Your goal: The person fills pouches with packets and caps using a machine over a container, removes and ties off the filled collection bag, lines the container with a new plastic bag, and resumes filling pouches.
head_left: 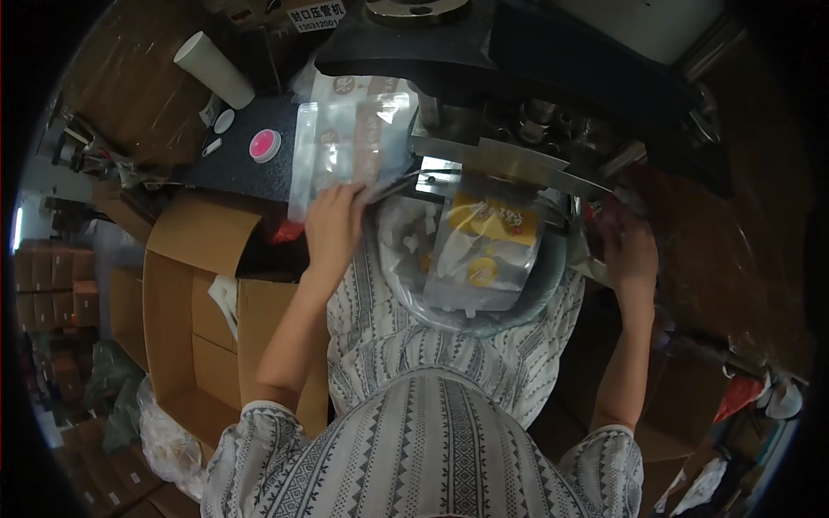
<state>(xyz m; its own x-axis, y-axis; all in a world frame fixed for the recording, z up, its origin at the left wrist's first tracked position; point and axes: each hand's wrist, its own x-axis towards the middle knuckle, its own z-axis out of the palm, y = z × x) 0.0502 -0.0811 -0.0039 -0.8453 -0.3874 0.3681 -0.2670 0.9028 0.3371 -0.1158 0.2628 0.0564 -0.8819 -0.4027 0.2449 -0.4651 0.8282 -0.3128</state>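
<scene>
My left hand [335, 226] is closed on the lower edge of a clear printed pouch, at the right corner of a stack of such pouches [350, 142] on the dark worktop. Over on the right, my right hand [629, 246] has its fingers bent around something dark and shiny that I cannot make out. Between my hands, a clear pouch with a yellow label [484, 250] lies on a round plastic-lined container [406, 289] on my lap. Just above that pouch runs the metal plate of a machine [518, 162].
Left of my lap stands an open cardboard box [173, 324]. A white cup [214, 69] and a pink round tin [265, 145] are at the upper left. The dark machine body [406, 52] spans the top. Stacked boxes [56, 281] show at the far left.
</scene>
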